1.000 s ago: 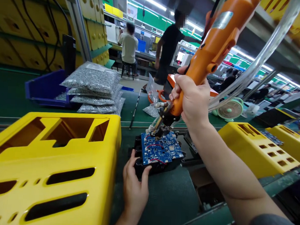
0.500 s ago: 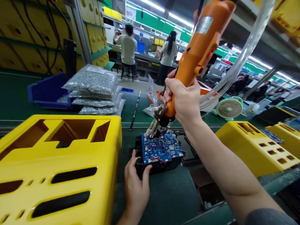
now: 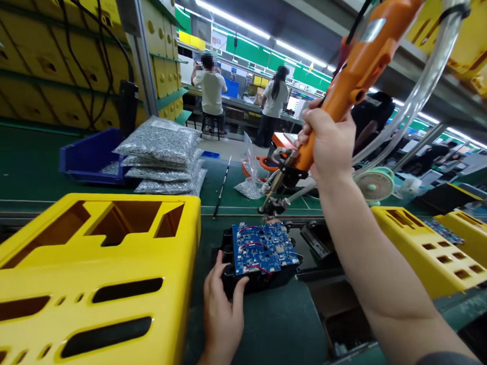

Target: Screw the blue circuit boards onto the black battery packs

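My right hand (image 3: 330,140) is wrapped round an orange power screwdriver (image 3: 357,63), held tilted with its metal tip above and behind the board. A blue circuit board (image 3: 265,248) with red wires lies on a black housing (image 3: 243,284) in the middle of the bench. My left hand (image 3: 224,311) grips the near left corner of the black housing, thumb at the front and fingers along the left side. The tip of the screwdriver is apart from the board.
Large yellow casings stand at the left (image 3: 135,264) and right (image 3: 430,250). Stacked silvery bags (image 3: 160,146), a blue bin (image 3: 83,159), a thin rod (image 3: 222,187) and a small fan (image 3: 375,183) are behind. Two people are farther back.
My right hand has lifted the screwdriver up and to the right, off the board. My left hand stays on the housing. The whole view has shifted slightly.
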The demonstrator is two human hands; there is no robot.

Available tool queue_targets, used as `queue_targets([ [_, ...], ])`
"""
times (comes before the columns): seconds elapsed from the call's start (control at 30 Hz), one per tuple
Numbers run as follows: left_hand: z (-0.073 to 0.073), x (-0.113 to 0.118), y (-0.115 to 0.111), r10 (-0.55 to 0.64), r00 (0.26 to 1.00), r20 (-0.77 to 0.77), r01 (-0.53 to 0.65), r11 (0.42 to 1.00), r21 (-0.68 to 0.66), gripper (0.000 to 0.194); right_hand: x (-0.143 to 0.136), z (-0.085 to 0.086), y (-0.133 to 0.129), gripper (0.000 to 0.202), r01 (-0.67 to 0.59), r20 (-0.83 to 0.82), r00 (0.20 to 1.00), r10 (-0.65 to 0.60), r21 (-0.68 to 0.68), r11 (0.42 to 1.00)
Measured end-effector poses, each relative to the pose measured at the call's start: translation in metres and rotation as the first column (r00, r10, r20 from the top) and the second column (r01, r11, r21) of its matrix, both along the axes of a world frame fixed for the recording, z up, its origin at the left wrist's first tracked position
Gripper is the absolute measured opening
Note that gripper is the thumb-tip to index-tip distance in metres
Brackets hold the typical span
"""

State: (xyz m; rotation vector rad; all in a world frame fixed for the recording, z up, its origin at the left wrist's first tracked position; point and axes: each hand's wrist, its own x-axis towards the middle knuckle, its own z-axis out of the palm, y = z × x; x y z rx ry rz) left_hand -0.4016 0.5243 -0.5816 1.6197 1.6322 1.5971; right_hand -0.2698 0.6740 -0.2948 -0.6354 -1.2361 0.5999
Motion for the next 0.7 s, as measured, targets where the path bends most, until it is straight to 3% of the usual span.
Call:
queue_targets([
  [0.07, 0.0, 0.0, 0.0, 0.0, 1.0, 0.004, 0.0, 1.0, 0.001, 0.046, -0.01, -0.013, 0.004, 0.017, 0.021, -0.03, 0.999, -0.022, -0.015, 1.0],
  [0.23, 0.0, 0.0, 0.0, 0.003, 1.0, -0.016, -0.003, 1.0, 0.002, 0.047, -0.028, -0.032, 0.008, 0.018, -0.071, -0.052, 0.996, 0.069, -0.042, 0.997],
  [0.7, 0.001, 0.0, 0.002, 0.025, 1.0, -0.01, -0.025, 1.0, -0.008, 0.049, -0.035, -0.039, 0.009, 0.02, -0.121, -0.076, 0.99, 0.115, -0.084, 0.989],
])
